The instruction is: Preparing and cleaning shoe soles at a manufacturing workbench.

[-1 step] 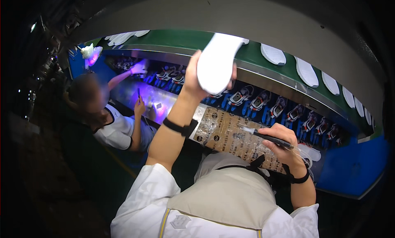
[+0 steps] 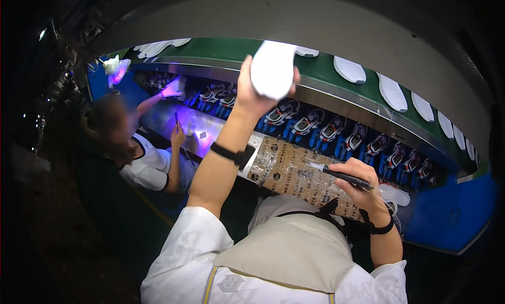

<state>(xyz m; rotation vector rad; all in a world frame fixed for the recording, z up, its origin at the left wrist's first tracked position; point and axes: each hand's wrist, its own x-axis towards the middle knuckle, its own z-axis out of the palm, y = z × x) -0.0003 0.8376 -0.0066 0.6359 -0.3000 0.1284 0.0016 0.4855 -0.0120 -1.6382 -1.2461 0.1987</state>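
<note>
My left hand [image 2: 248, 93] is raised over the edge of a green shelf, gripping a white shoe sole [image 2: 273, 70]. The thumb and fingers wrap around its near end, and its far end reaches over the shelf. Lower and to the right, my right hand [image 2: 363, 179] holds a black-handled brush [image 2: 344, 175] with a pale tip pointing left. A thin clear tube trails from the brush handle past my right wrist. Beneath the brush lies a bench top [image 2: 284, 172] covered in brown printed paper and clear film.
More white soles [image 2: 392, 91] lie along the green shelf [image 2: 368, 85]. Below it, several shoe uppers [image 2: 305, 123] stand in a row on blue supports. At left, a co-worker [image 2: 152, 162] reaches toward that row under violet light. Blue panels [image 2: 447, 214] stand at right.
My left hand and the sole have shifted slightly farther away and left over the green shelf. The right hand with the brush has hardly moved.
</note>
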